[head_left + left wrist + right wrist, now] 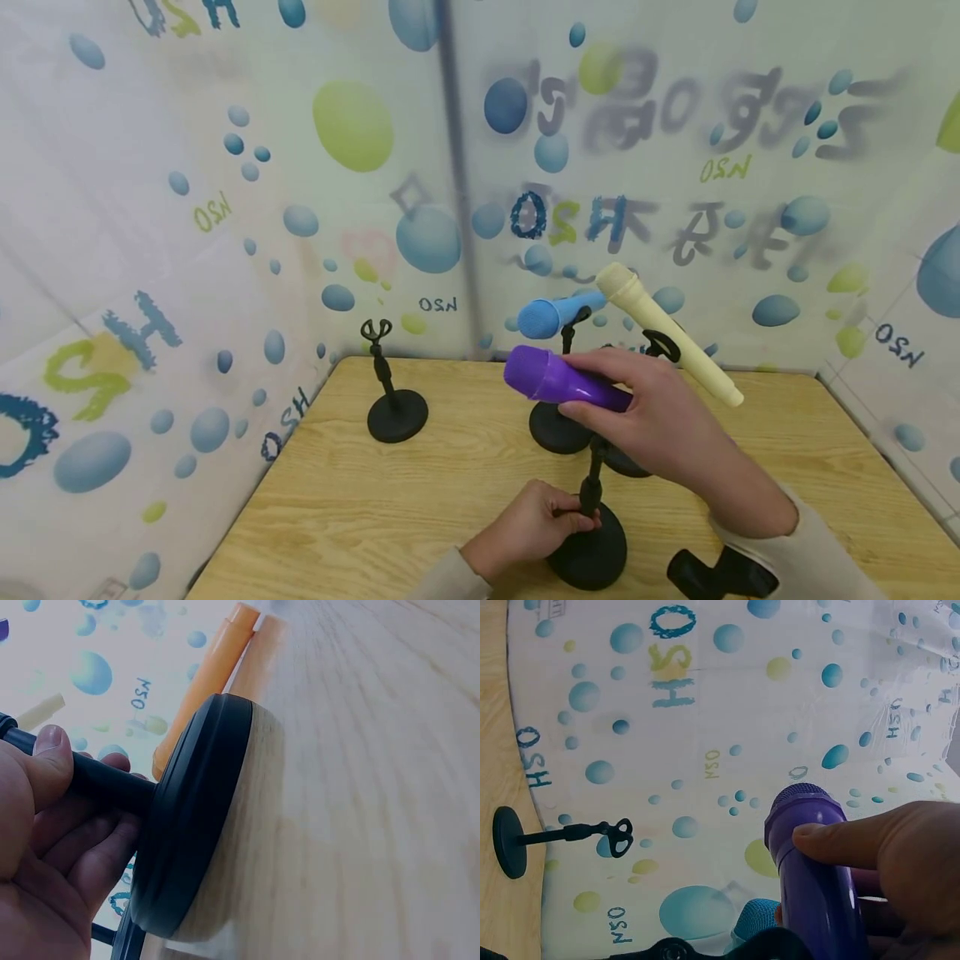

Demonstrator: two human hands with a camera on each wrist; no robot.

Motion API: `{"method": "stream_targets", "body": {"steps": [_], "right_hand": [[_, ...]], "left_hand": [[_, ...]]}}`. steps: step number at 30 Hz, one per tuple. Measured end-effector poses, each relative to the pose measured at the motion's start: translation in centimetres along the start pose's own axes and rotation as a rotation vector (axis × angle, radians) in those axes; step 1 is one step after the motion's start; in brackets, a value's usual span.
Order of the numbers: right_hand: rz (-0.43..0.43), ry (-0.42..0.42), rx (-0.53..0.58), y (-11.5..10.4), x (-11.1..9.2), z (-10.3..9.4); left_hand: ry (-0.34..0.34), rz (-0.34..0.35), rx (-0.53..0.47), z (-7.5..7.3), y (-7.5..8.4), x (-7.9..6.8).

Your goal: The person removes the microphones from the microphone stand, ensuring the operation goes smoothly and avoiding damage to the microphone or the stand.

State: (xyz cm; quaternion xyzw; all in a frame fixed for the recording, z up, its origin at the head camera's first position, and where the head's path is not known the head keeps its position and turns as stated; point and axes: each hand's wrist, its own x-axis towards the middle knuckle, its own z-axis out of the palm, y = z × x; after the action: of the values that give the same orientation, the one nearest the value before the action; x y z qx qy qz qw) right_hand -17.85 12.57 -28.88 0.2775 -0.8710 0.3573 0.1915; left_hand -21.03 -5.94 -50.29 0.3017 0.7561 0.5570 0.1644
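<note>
My right hand [667, 417] holds a purple microphone [543, 375] by its body, head pointing left. In the right wrist view the thumb lies along the purple microphone [814, 877], above a black clip [772, 945]; whether it sits in that clip I cannot tell. Lower down, my left hand [532, 525] grips the pole of a black desktop microphone stand [592, 554] just above its round base. The left wrist view shows its fingers round the pole [112, 784] and the base [199, 817] on the table.
Behind, a blue microphone [543, 318] and a cream microphone [675, 337] rest on black stands. Another black stand [397, 415], with a bare clip, is at the left. An orange microphone [214, 667] lies beyond the gripped base. Patterned sheets [352, 125] surround the wooden table [322, 500].
</note>
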Motion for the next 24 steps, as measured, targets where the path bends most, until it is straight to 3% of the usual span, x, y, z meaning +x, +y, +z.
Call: {"method": "stream_targets", "body": {"steps": [17, 24], "right_hand": [[0.072, 0.027, -0.045, 1.3, -1.8, -0.8], [0.056, 0.052, -0.069, 1.8, -2.5, -1.0]], "left_hand": [[0.002, -0.002, 0.011, 0.0, -0.1, 0.0], [-0.010, -0.024, 0.004, 0.1, -0.4, 0.1]]}}
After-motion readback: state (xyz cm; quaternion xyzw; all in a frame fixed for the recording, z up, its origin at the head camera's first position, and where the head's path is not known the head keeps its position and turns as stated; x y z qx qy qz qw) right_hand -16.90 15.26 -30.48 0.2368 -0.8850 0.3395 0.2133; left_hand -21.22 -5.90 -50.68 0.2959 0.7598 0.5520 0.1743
